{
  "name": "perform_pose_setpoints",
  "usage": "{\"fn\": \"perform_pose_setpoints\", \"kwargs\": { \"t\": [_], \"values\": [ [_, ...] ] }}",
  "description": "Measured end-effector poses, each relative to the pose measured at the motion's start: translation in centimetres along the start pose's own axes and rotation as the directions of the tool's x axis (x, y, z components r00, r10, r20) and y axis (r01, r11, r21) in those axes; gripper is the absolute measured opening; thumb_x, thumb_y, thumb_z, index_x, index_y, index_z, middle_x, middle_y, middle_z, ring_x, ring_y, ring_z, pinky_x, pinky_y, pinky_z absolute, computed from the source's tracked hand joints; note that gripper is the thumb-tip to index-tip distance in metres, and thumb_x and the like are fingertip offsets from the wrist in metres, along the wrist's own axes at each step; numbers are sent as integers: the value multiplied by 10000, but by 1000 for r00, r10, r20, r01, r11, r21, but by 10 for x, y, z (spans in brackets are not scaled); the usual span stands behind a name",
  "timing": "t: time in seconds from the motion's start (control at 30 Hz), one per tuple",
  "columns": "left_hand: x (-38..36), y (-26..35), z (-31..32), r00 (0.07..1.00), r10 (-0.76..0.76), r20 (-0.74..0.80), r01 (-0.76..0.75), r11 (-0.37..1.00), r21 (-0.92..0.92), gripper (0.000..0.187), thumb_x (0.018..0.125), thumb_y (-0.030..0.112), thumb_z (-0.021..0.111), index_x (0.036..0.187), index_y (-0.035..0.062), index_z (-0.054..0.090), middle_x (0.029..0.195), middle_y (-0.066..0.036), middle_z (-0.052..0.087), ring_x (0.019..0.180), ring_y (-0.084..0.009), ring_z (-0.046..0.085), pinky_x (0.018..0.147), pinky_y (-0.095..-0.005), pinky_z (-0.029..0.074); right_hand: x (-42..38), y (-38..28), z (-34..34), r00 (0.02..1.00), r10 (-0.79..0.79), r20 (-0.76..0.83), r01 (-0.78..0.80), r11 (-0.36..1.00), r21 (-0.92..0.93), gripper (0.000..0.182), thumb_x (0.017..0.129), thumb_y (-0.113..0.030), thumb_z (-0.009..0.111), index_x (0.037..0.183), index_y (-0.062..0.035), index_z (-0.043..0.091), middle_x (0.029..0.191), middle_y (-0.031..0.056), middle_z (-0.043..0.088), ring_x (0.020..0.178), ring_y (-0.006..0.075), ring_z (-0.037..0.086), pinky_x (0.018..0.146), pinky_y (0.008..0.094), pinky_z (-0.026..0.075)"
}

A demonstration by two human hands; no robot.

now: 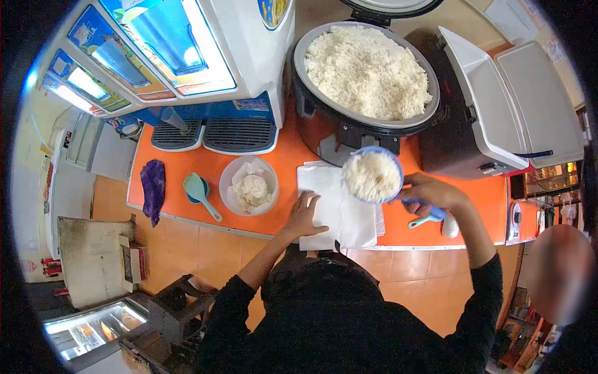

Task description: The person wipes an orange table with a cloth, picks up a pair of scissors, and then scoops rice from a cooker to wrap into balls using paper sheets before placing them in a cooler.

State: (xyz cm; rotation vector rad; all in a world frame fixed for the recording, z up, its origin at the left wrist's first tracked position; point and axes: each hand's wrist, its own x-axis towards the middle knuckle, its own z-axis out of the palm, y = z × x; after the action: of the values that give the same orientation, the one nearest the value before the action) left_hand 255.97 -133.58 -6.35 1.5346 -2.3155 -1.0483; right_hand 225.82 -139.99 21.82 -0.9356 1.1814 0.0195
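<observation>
My left hand (305, 218) lies with its fingers spread on a stack of white paper sheets (333, 218) at the counter's front edge. In my right hand (433, 192) is the handle of a blue rice scoop (398, 179), held over the right part of the paper. Cooked rice (372, 176) fills its round bowl. Behind the scoop stands a large black rice cooker (316, 134), lid up, heaped with white rice (367, 71). Left of the paper, a white bowl (229, 202) holds a paper-wrapped portion of rice (252, 190).
A drink dispenser (249, 68) stands back left, with a purple cloth (153, 190) and a light green spoon (200, 194) before it. Right of the cooker is an open cool box (461, 118). An orange counter (283, 165) carries these. Another person (557, 274) is at far right.
</observation>
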Motion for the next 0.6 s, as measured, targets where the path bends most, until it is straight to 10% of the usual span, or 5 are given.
{"fn": "perform_pose_setpoints", "kwargs": {
  "t": [0.1, 0.23, 0.37, 0.47, 0.6],
  "values": [
    [3, -13, 15, 985, 95, -144, -86, 994, 72, 1388, 471, 651, 828, 1530, 102, 119, 1584, -136, 115, 1469, -381, 15, 1141, -609, 46, 66, 77, 20, 998, -21, 57, 15, 994, 108, 310, 917, -268, 620, 1064, 5, 606, 632, 39, 487, 465, 68, 388, 373, 208, 295],
    [4, -6, 15, 990, 44, -137, -27, 992, 124, 1403, 463, 677, 817, 1531, 97, 116, 1589, -128, 106, 1470, -373, 23, 1139, -607, 29, 154, 148, 39, 993, 57, -103, -47, 994, 95, 285, 944, -226, 580, 1118, -1, 609, 641, 46, 523, 449, 77, 397, 383, 233, 347],
    [6, -5, 18, 988, -2, -153, 17, 995, 94, 1467, 429, 717, 804, 1528, 59, 90, 1590, -143, 96, 1474, -356, 6, 1135, -606, 9, 180, 168, 69, 649, -333, -684, -32, 887, -461, 385, 930, -205, 569, 1292, -79, 535, 664, 113, 573, 455, 195, 535, 430, 339, 435],
    [7, -4, 19, 984, -23, -179, 33, 998, 57, 1489, 413, 730, 802, 1522, 37, 89, 1587, -154, 101, 1476, -343, 12, 1135, -599, 5, 185, 165, 104, 298, -792, -532, -347, 430, -834, 791, 754, -31, 587, 1487, -223, 359, 776, 124, 575, 620, 272, 579, 576, 384, 466],
    [8, -8, 20, 976, -10, -216, 10, 1000, 0, 1498, 393, 700, 828, 1518, 36, 95, 1581, -142, 126, 1477, -319, 44, 1140, -584, 16, 192, 185, 136, 344, -821, -457, -327, 351, -877, 819, 748, -45, 602, 1493, -275, 351, 773, 84, 520, 669, 256, 509, 630, 343, 417]
  ]
}}
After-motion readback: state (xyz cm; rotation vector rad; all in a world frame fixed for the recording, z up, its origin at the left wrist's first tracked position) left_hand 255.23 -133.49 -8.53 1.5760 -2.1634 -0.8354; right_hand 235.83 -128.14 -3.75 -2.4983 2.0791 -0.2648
